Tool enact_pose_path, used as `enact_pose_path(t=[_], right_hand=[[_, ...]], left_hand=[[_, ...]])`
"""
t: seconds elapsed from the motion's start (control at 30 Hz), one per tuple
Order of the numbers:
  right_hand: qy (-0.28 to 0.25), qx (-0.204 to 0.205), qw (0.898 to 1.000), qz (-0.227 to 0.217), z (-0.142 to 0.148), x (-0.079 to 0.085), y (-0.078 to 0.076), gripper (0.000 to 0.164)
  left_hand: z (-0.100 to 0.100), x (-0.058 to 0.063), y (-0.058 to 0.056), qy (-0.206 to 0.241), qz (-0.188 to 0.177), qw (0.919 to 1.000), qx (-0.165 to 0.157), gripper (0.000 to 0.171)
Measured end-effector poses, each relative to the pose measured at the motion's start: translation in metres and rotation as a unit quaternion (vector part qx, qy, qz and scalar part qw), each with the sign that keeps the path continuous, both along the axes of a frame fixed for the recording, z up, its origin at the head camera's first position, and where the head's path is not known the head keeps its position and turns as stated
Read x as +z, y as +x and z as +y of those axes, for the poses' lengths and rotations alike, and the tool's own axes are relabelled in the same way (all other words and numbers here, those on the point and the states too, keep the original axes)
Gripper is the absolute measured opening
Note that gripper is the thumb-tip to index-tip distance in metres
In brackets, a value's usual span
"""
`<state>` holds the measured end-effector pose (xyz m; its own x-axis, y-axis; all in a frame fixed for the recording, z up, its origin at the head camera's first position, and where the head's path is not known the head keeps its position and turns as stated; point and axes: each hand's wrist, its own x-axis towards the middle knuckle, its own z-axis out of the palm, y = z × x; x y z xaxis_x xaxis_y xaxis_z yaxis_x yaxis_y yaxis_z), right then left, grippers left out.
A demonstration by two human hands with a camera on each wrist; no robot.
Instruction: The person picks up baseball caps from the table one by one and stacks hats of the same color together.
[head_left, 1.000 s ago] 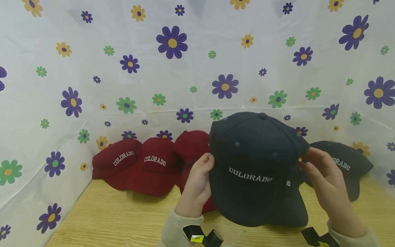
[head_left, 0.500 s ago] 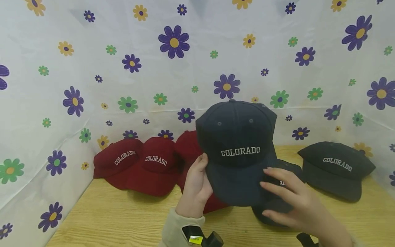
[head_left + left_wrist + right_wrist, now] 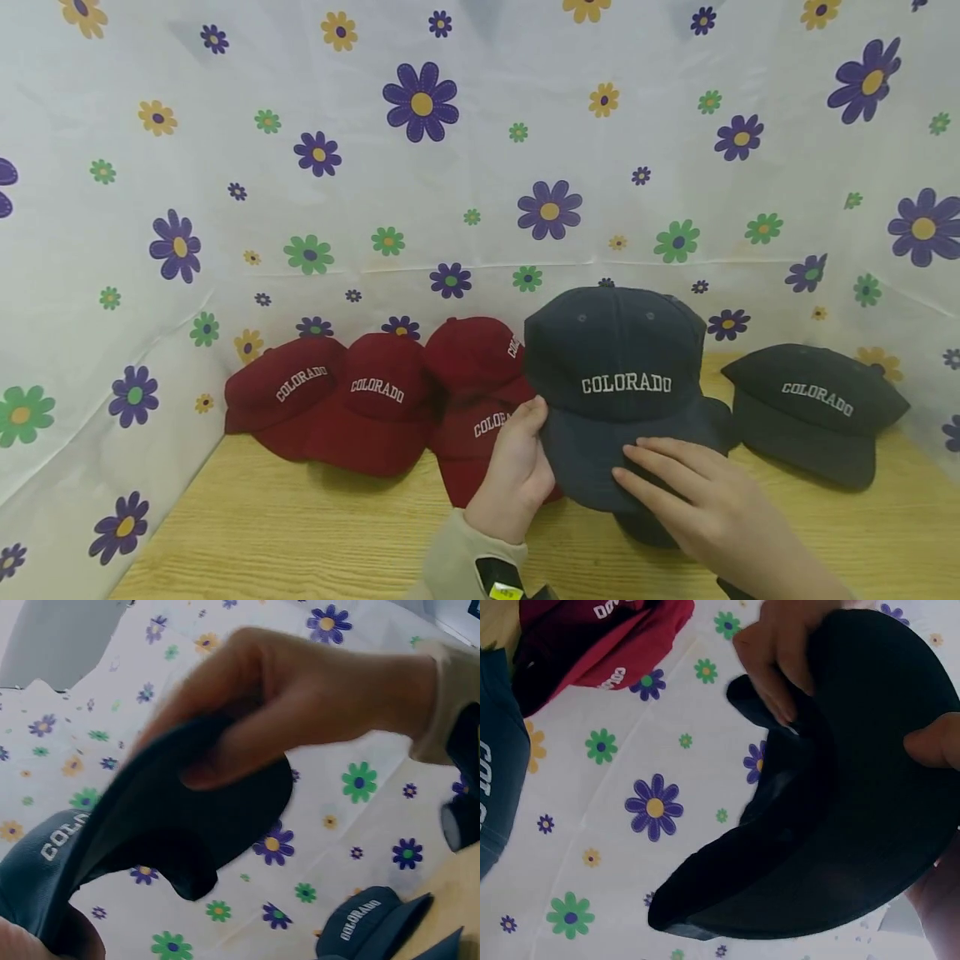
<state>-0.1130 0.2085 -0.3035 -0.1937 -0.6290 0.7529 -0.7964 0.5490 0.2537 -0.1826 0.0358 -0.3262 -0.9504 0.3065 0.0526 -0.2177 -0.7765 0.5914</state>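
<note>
A navy baseball cap (image 3: 615, 342) with white COLORADO lettering is held up, its front facing me and its brim sloping down. My left hand (image 3: 513, 471) grips its edge on the left side, near where the brim meets the crown. My right hand (image 3: 705, 496) pinches the brim, fingers on top and the thumb (image 3: 937, 742) underneath, as the right wrist view shows. In the left wrist view the same right hand (image 3: 277, 697) bends over the brim (image 3: 180, 787). Behind the held cap, another dark cap (image 3: 647, 531) on the table is mostly hidden.
Several red COLORADO caps (image 3: 378, 417) lie overlapping on the left of the wooden table (image 3: 262, 533). A dark cap (image 3: 810, 412) lies at the right. White flower-printed cloth (image 3: 480, 175) walls the back and sides.
My right hand has gone from the cap's right side to its brim. The cap was turned to face me and raised, then lowered and shifted right with my left hand.
</note>
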Motion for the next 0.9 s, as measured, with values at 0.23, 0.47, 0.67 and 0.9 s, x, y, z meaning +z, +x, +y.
enact_pose_path(t=[0.23, 0.47, 0.67, 0.9], right_hand=[[0.051, -0.047, 0.997, -0.044, 0.008, 0.0, 0.007, 0.045], [0.053, -0.08, 0.995, -0.023, 0.015, -0.003, 0.002, 0.052], [0.071, -0.113, 0.99, -0.041, 0.021, -0.003, -0.001, 0.058], [0.061, -0.135, 0.987, -0.062, 0.029, -0.005, -0.006, 0.059]], left_hand=[[0.017, -0.023, -0.001, -0.074, -0.024, 0.997, -0.002, 0.018], [0.03, -0.042, -0.004, -0.111, -0.017, 0.9929, -0.04, 0.036], [0.041, -0.057, -0.008, -0.136, -0.022, 0.9886, -0.061, 0.038], [0.052, -0.066, -0.014, -0.131, -0.021, 0.9874, -0.085, 0.039]])
